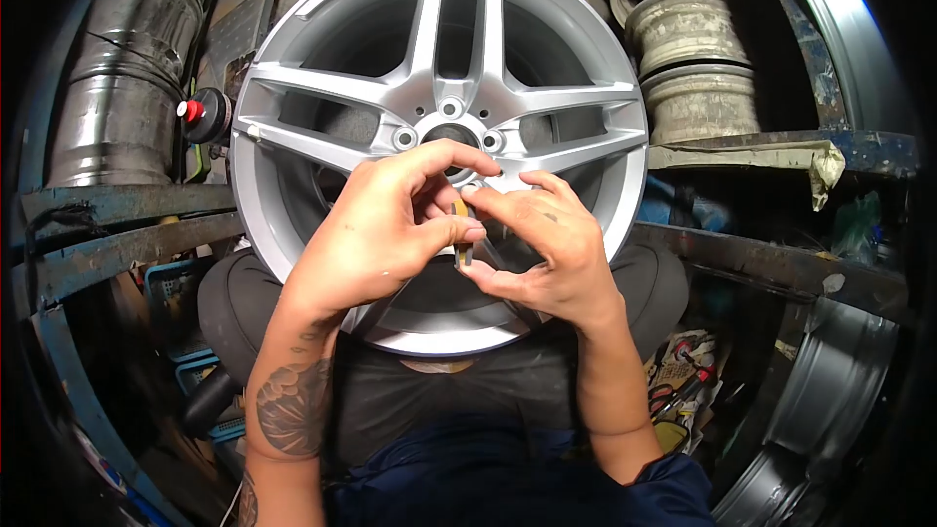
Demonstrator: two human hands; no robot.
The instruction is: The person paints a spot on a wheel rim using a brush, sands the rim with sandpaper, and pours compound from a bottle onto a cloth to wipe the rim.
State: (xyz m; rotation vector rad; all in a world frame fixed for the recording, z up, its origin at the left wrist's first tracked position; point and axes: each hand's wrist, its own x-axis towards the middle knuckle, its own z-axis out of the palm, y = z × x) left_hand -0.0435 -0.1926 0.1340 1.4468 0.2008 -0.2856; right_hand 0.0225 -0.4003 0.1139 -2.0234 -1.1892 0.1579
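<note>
A silver alloy wheel [467, 68] with paired spokes lies face up across the person's lap. Over its lower middle, my left hand [376, 224] and my right hand [551, 239] meet. Between their fingertips is a small flat yellow-and-grey piece [464, 256], seen nearly edge on, its kind unclear. My left thumb presses it from the left, with the index finger arched above. My right index finger touches its top and my right thumb its lower end. The fingers cover part of it and part of the wheel's hub.
Bare wheel barrels [127, 68] stand at the left, beside a dark bottle [205, 115] with a red-and-white cap. Worn rims [698, 68] are stacked at the right above a metal rail [771, 259]. Blue baskets [181, 303] sit low left; tools [688, 381] lie low right.
</note>
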